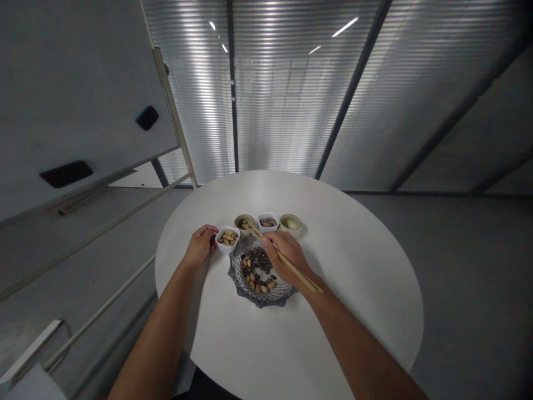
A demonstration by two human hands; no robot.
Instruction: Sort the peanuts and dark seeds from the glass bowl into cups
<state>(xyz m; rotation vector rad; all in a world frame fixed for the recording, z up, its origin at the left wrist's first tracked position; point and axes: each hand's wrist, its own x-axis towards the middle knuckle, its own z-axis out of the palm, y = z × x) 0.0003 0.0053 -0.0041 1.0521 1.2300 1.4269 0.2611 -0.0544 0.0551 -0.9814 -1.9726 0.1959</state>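
A patterned glass plate (280, 295) with dark seeds and pale nuts lies near the middle of the round white table (358, 289). My right hand (287, 254) hovers over it, closed on a pair of wooden chopsticks (296, 270) whose tips reach toward the round bowl (244, 222) behind the plate. My left hand (200, 246) rests on the table with curled fingers touching the square white bowl of nuts (227, 238).
Behind the plate stand a second square white bowl (268, 222) with dark seeds and a small greenish round bowl (290, 223). A whiteboard on a stand (83, 100) is at the left. Ribbed glass walls close off the back.
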